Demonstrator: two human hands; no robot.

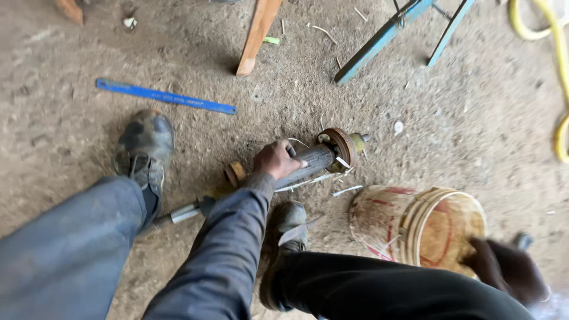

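A dark ribbed metal cylinder (311, 163) with a rusty round flange (341, 147) and a thin steel shaft (181, 214) lies on the dirt floor between my feet. My left hand (274, 159) is closed around the cylinder's middle, my grey sleeve running down to it. My right hand (504, 268) is blurred at the lower right, at the rim of a worn red-and-cream bucket (409, 222) that lies on its side. Whether that hand holds anything is unclear.
My left shoe (145, 148) stands beside the shaft, and my right shoe (287, 228) is just below the cylinder. A flat blue metal strip (166, 96) lies on the dirt. A wooden leg (258, 35), blue metal legs (379, 41) and a yellow hose (557, 65) are farther off.
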